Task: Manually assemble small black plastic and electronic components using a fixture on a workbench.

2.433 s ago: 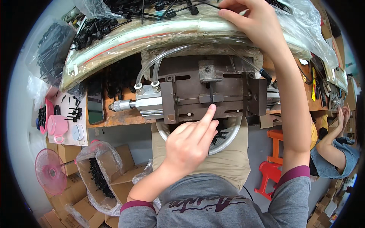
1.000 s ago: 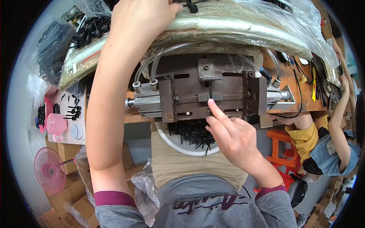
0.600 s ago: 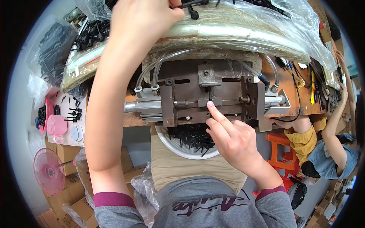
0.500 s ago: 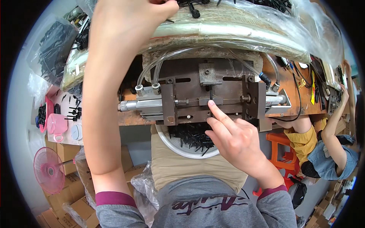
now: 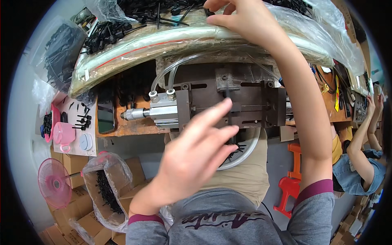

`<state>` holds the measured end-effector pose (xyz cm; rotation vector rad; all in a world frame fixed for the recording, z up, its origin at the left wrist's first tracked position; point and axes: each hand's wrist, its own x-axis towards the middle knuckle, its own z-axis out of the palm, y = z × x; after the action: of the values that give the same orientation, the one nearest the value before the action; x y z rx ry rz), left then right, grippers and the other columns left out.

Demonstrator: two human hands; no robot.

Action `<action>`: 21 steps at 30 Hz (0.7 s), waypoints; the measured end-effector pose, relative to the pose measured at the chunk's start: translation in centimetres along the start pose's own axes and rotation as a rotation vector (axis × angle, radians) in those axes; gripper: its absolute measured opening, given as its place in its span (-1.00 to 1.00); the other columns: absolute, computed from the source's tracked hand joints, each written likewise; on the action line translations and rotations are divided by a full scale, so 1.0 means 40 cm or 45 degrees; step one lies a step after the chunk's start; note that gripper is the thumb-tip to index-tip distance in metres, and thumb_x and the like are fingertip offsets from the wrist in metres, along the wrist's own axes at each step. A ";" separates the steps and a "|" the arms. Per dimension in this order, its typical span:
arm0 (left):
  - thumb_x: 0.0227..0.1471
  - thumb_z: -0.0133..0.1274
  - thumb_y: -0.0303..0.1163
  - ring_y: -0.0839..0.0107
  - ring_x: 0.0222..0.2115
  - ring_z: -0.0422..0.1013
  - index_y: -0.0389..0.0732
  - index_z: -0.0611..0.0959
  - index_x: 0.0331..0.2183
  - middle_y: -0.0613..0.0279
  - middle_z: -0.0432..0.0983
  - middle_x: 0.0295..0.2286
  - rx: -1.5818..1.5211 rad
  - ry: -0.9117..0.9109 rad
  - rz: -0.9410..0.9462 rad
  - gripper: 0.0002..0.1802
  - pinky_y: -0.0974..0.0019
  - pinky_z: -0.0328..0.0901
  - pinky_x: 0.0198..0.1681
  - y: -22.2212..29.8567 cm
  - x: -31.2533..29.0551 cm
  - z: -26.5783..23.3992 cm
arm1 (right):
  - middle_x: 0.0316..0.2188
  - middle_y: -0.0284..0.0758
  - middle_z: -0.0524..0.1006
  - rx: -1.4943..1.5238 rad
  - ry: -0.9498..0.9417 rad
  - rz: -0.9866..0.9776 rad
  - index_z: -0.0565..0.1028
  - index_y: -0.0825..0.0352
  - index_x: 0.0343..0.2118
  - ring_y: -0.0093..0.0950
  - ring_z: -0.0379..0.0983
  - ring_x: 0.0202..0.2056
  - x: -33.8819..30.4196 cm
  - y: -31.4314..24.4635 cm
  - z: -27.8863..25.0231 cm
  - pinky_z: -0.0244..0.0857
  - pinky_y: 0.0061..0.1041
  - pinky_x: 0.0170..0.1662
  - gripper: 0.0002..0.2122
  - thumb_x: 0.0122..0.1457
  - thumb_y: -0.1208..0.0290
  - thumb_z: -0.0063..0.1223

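My right hand (image 5: 249, 22) reaches to the far pile of black plastic parts (image 5: 157, 12), each with a thin stem and a thicker end. Thumb and fingertips pinch one black part (image 5: 208, 12) there. My left hand (image 5: 192, 151), smeared by motion, is over the near edge of a dark metal fixture (image 5: 204, 79), its fingers stretched and apart. Beside its index fingertip, a blurred black stem (image 5: 228, 94) stands below the fixture's grey metal block (image 5: 226, 79). Part of the fixture's middle is hidden by that hand.
A silver air cylinder (image 5: 165, 112) with clear hoses is at the fixture's left. A white basket (image 5: 249, 157) of black parts sits on my lap. A plastic-wrapped roll (image 5: 134, 55) borders the pile. A phone (image 5: 106, 116) lies left; another person's arm (image 5: 361, 128) is at right.
My left hand has come back from the far pile to the fixture. My right hand has left the fixture, where its index finger touched the black part, and gone to the pile.
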<state>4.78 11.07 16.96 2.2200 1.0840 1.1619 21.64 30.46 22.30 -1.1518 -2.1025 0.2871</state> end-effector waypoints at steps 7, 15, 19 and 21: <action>-0.22 0.32 -0.48 0.35 -0.48 0.54 -0.28 0.69 -0.31 0.03 0.57 -0.07 0.389 0.010 0.103 -0.70 0.39 0.41 -0.39 -0.043 -0.071 0.129 | -0.46 -0.25 0.62 0.271 -0.211 0.231 0.61 0.44 -0.30 -0.49 0.53 -0.39 -0.035 -0.043 -0.057 0.40 -0.50 -0.25 -0.79 0.04 0.42 0.24; -0.26 0.31 -0.47 0.41 -0.57 0.49 -0.23 0.70 -0.36 0.12 0.58 -0.06 0.575 -0.052 0.073 -0.73 0.41 0.39 -0.44 -0.046 -0.039 0.135 | -0.32 -0.47 0.52 0.412 -0.016 0.107 0.55 0.42 -0.16 -0.72 0.37 -0.34 -0.207 -0.072 -0.085 0.25 -0.70 -0.26 -0.78 0.12 0.53 0.22; -0.27 0.32 -0.45 0.41 -0.60 0.48 -0.19 0.70 -0.37 0.16 0.59 -0.07 0.604 -0.088 0.011 -0.73 0.41 0.38 -0.46 -0.044 -0.044 0.129 | -0.23 -0.39 0.49 0.313 0.031 0.038 0.53 0.43 -0.15 -0.68 0.36 -0.29 -0.296 -0.103 -0.082 0.22 -0.67 -0.25 -0.76 0.09 0.61 0.19; -0.27 0.33 -0.44 0.40 -0.61 0.47 -0.19 0.70 -0.37 0.17 0.60 -0.08 0.608 -0.094 0.000 -0.72 0.40 0.38 -0.47 -0.047 -0.048 0.126 | -0.15 -0.29 0.47 0.251 0.077 -0.026 0.53 0.43 -0.18 -0.57 0.38 -0.24 -0.336 -0.109 -0.063 0.28 -0.62 -0.21 -0.75 0.03 0.62 0.22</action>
<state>7.41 10.72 11.90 2.5878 1.4487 0.8778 25.23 16.78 19.86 -1.0101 -1.9833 0.4348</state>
